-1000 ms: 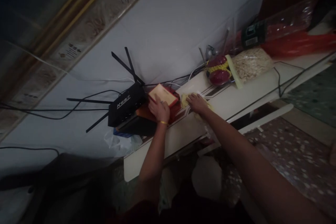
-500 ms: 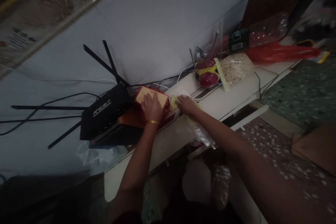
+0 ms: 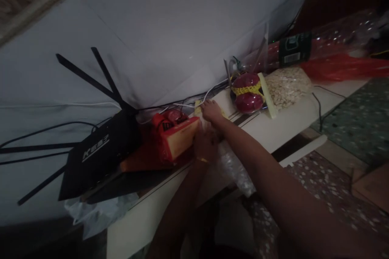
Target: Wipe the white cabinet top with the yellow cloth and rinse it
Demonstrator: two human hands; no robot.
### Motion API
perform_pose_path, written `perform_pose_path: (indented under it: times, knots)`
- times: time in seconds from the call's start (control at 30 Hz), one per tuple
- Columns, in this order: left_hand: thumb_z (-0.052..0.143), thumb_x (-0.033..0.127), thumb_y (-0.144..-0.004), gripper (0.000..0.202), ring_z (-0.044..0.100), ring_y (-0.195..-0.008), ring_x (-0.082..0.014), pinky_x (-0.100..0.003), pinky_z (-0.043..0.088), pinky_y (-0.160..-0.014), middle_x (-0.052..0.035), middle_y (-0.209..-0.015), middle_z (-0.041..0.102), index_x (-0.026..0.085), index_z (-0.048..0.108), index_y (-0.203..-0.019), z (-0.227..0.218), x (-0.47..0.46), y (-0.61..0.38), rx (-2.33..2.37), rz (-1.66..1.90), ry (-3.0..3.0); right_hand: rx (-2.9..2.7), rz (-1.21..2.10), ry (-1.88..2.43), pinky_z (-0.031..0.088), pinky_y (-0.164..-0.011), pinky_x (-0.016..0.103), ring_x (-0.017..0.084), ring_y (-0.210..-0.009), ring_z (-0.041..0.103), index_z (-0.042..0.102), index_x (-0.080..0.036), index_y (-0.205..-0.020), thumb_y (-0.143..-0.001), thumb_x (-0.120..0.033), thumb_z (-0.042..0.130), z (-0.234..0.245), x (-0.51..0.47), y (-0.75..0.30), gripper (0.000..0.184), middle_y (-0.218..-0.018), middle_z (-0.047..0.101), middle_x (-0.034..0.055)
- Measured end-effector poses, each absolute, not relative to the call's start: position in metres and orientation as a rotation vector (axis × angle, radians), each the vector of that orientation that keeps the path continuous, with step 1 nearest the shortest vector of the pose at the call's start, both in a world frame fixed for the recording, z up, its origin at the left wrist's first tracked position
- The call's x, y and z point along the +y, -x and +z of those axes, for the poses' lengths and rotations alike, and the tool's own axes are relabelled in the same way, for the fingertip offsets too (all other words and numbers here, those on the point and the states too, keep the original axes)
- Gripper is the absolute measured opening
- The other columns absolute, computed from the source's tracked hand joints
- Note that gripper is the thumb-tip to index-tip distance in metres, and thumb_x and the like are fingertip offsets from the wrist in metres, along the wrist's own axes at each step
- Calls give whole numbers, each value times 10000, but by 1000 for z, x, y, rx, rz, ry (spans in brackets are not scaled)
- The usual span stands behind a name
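My right hand (image 3: pixel 212 112) is on a yellow cloth (image 3: pixel 198 109) at the back of the white tabletop (image 3: pixel 264 133), its fingers curled over the cloth. Just below it, my left hand (image 3: pixel 206 145) is beside the right end of a red and yellow box (image 3: pixel 182 137). The left fingers are dark and partly hidden, and I cannot tell what they grip. Clear plastic wrapping (image 3: pixel 235 168) hangs by the table's front edge, under my right forearm. A red item with a round lid (image 3: pixel 176 116) sits behind the box.
A black router (image 3: pixel 97 149) with several antennas stands at left, above a pale plastic bag (image 3: pixel 101 210). Cables (image 3: pixel 170 105) run along the wall. To the right lie a red round item with yellow netting (image 3: pixel 248 93), a bag of pale flakes (image 3: pixel 288 87) and a large plastic bottle (image 3: pixel 294 48).
My left hand has left the top of the red and yellow box and moved right, near my right hand. The box now sits tilted toward me. My right hand and the cloth are nearer the wall.
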State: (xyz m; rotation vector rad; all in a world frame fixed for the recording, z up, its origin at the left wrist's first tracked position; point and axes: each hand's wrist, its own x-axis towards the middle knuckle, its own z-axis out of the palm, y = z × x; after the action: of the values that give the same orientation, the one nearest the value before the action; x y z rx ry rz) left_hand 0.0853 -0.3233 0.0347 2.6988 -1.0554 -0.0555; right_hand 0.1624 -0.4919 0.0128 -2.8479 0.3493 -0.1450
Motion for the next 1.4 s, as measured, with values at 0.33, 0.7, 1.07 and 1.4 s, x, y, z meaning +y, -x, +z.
perform_pose_path:
  times: [0.33, 0.7, 1.07, 1.4]
  knots:
    - [625, 546, -849, 687, 489, -1221, -392, -548, 453, -950, -170, -1623, 236, 301, 487, -1477, 107, -281, -137, -657, 252, -3133, 720, -216, 2798, 294, -1132, 500, 350, -1404, 325, 500, -54, -1409, -993, -209, 307, 3, -512, -127, 484, -1488, 428, 206]
    - [466, 382, -949, 612, 311, -1431, -398, -660, 294, -1110, -170, -1590, 329, 165, 417, -1519, 116, -255, -138, -524, 158, -2967, 502, -161, 2914, 315, -1103, 414, 282, -1330, 403, 575, -131, -1365, -976, -202, 401, -9, -472, 25, 432, -1429, 525, 141]
    - [611, 320, -897, 729, 166, -1499, -441, -599, 188, -1189, -330, -1577, 212, 18, 371, -1515, 110, -264, -149, -611, 82, -2947, 594, -150, 2851, 327, -1101, 539, 347, -1415, 322, 508, -207, -1454, -1008, -323, 356, 10, -500, -101, 485, -1551, 386, 135]
    - [495, 229, -938, 575, 206, -1492, -420, -585, 253, -1165, -235, -1606, 237, 187, 439, -1509, 102, -256, -141, -738, 167, -2933, 59, -56, 2856, 260, -1152, 522, 320, -1437, 311, 567, -214, -1403, -1024, -371, 385, 1, -435, -55, 449, -1547, 411, 94]
